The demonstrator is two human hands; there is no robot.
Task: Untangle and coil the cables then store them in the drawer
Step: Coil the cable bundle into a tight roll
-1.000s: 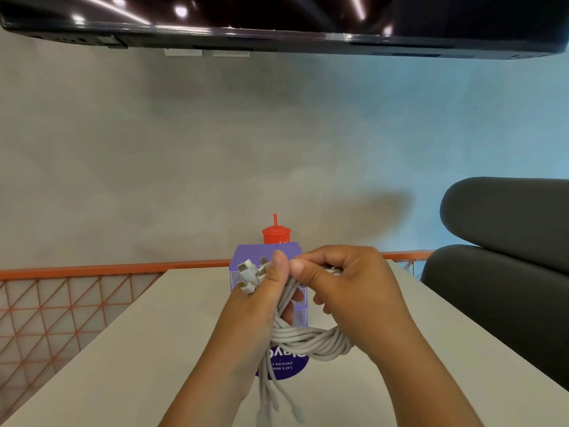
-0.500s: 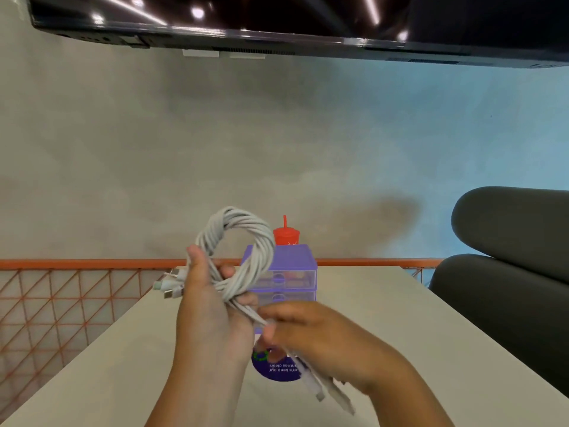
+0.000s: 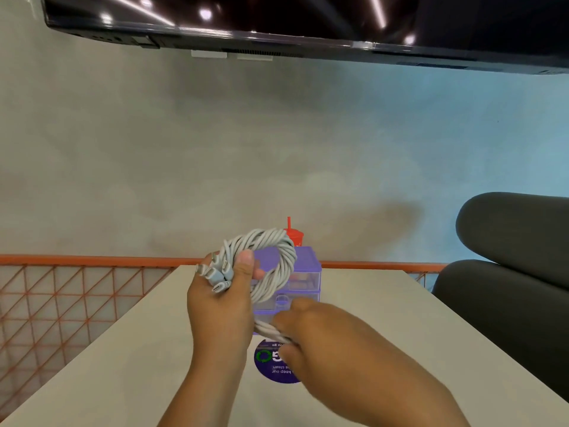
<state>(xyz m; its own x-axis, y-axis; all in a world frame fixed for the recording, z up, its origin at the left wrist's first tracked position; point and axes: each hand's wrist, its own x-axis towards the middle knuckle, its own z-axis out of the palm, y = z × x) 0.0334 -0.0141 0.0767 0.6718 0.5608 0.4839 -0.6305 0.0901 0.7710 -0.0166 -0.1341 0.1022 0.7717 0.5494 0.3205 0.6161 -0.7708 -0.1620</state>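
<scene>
Beige table (image 3: 400,318) against a grey wall: your left hand (image 3: 215,306) grips the white cables (image 3: 278,251), wound into a twisted ring held up just in front of the purple drawer unit (image 3: 304,274). Your right hand (image 3: 311,331) pinches the loose tail below. Coiling looks nearly done; tucking the tail and stowing are left, and the drawers appear closed.

Red cup (image 3: 294,236), purple sticker (image 3: 268,366), dark sofa (image 3: 508,257), orange railing (image 3: 92,259)
</scene>
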